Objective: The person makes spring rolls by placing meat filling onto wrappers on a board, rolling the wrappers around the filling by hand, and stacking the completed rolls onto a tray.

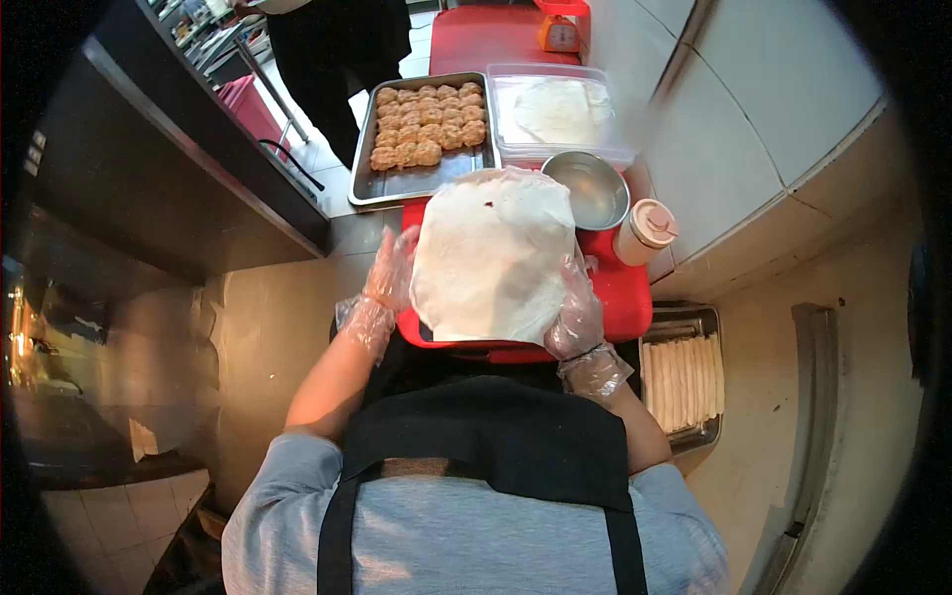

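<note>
A wide, roundish stack of thin white dough wrappers (491,263) lies in front of me on a red surface, with a small dark red spot near its far edge. My left hand (392,273), in a clear plastic glove, is at the left edge of the wrappers, fingers stretched out and apart. On the opposite edge, my gloved right hand (575,317) has its thumb over the wrappers' rim; its other fingers are partly hidden. Just beyond the wrappers stand a metal bowl (587,188) of cloudy liquid and a metal tray (466,177) with rows of orange-brown filling portions (426,124).
A clear plastic container (501,149) holds more white sheets. A lidded cup (647,233) stands by the tiled wall. Low on my right, a metal tray (716,426) holds pale rolls (684,382). An orange scale (560,35) sits farther back. Another person (327,50) stands beyond the filling tray.
</note>
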The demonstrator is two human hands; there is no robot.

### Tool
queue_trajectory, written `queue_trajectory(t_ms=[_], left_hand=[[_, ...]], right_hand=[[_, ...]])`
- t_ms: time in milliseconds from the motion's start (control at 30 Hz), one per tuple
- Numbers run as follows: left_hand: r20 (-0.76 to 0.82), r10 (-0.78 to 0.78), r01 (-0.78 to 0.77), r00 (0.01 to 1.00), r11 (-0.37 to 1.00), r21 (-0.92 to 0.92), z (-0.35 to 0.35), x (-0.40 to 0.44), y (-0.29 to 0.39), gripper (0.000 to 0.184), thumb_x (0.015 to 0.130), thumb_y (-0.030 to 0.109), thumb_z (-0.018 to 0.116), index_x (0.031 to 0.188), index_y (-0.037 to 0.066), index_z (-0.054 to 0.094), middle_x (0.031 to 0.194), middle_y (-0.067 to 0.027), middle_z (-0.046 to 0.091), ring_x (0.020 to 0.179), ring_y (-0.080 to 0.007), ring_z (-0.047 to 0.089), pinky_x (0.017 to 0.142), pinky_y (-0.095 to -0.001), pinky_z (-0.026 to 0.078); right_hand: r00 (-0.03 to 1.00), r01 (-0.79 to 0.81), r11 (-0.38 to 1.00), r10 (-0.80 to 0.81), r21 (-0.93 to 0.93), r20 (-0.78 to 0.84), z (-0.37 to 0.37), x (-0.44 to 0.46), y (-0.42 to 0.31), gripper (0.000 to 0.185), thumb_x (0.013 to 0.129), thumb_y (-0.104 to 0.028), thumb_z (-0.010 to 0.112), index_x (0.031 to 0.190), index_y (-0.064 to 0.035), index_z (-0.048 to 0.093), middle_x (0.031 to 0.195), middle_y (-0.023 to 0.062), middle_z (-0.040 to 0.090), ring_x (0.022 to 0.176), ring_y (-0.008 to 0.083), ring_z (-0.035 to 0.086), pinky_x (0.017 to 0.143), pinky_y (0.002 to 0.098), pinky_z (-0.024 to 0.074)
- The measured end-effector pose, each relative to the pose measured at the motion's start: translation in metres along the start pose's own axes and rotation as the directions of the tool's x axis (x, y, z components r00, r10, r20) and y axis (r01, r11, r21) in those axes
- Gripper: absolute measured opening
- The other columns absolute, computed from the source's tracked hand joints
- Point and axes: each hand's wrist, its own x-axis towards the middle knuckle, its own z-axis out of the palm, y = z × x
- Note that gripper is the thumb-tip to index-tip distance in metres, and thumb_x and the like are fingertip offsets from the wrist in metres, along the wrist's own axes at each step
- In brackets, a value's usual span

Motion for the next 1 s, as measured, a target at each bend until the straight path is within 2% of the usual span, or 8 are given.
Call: queue_trajectory(t_ms=[133,300,367,567,667,767,833,1000], left_hand=[[-0.194,-0.125,0.096,0.973,0.984,-0.153,0.016,-0.036,-0.016,0.083,0.092,0.070,0.040,0.143,0.005,0.036,0.145,-0.0207,0.043,0.134,-0.0354,0.044,0.110,-0.0525,0.036],[-0.342,0.205,-0.007,0.917,0.866,0.500,-0.010,-0.005,-0.046,0.068,0.085,0.024,0.074,0.140,0.003,0.040,0.126,-0.0152,0.056,0.108,-0.0235,0.061,0.091,-0.0348,0.052],[-0.371,0.255,0.102,0.893,0.688,0.718,0.005,-0.003,-0.043,0.066,0.079,0.015,0.077,0.136,0.000,0.049,0.116,-0.0143,0.063,0.103,-0.0209,0.062,0.090,-0.0314,0.050],[0.096,0.127,-0.139,0.987,0.388,0.911,0.031,0.028,-0.019,0.047,0.068,-0.001,0.069,0.115,0.005,0.066,0.100,-0.0053,0.067,0.090,-0.0166,0.063,0.082,-0.0297,0.050],[0.170,0.037,-0.172,0.985,0.377,0.910,0.058,0.020,0.007,0.035,0.068,-0.003,0.067,0.102,0.005,0.069,0.092,-0.0015,0.067,0.085,-0.0113,0.061,0.077,-0.0284,0.050],[0.156,-0.021,-0.138,0.988,0.365,0.921,0.084,0.003,0.043,0.017,0.072,-0.001,0.068,0.088,0.006,0.065,0.080,0.0030,0.062,0.076,-0.0085,0.057,0.068,-0.0266,0.047],[0.228,0.105,-0.246,0.968,0.222,0.943,0.098,-0.006,0.064,0.010,0.073,0.002,0.067,0.081,0.004,0.061,0.070,0.0010,0.056,0.069,-0.0136,0.057,0.065,-0.0320,0.047],[0.628,0.258,-0.497,0.734,-0.426,0.756,0.130,-0.050,0.054,0.017,0.074,0.013,0.073,0.075,0.006,0.058,0.082,-0.0092,0.060,0.081,-0.0279,0.061,0.074,-0.0378,0.051]], right_hand=[[0.990,-0.080,0.996,0.076,-0.029,-0.121,-0.043,-0.007,0.051,0.051,0.102,-0.023,0.048,0.148,-0.0087,0.031,0.135,0.0107,0.052,0.119,0.0238,0.055,0.104,0.0428,0.0450],[0.931,-0.353,0.749,0.343,-0.562,-0.128,-0.104,-0.045,0.042,0.057,0.093,-0.025,0.066,0.141,-0.0052,0.041,0.117,0.0093,0.062,0.100,0.0202,0.063,0.076,0.0340,0.0555],[0.995,-0.091,0.158,0.064,-0.983,-0.082,-0.118,-0.033,0.019,0.045,0.090,-0.022,0.067,0.127,0.0007,0.056,0.089,0.0084,0.068,0.077,0.0141,0.063,0.064,0.0297,0.0512],[0.749,0.591,-0.397,-0.052,-0.702,0.660,-0.029,0.087,-0.018,0.047,0.084,-0.017,0.068,0.127,-0.0026,0.057,0.114,0.0144,0.067,0.104,0.0248,0.065,0.092,0.0362,0.0516],[0.857,0.460,0.006,0.260,-0.888,0.445,-0.046,0.141,-0.018,0.042,0.083,-0.024,0.069,0.119,-0.0035,0.060,0.109,0.0149,0.068,0.100,0.0303,0.064,0.091,0.0389,0.0505],[0.757,-0.390,0.664,0.626,-0.638,0.188,-0.108,0.203,-0.018,0.035,0.085,-0.028,0.067,0.111,-0.0052,0.064,0.104,0.0147,0.068,0.094,0.0290,0.064,0.085,0.0353,0.0512],[0.867,0.474,-0.425,0.068,-0.772,0.494,0.003,0.132,-0.050,0.014,0.085,-0.018,0.065,0.095,-0.0098,0.068,0.086,0.0107,0.066,0.082,0.0247,0.065,0.069,0.0325,0.0514],[0.693,0.601,-0.447,-0.123,-0.663,0.711,0.024,0.042,-0.071,0.014,0.072,0.000,0.065,0.081,-0.0098,0.068,0.084,0.0086,0.065,0.081,0.0282,0.064,0.073,0.0375,0.0505]])
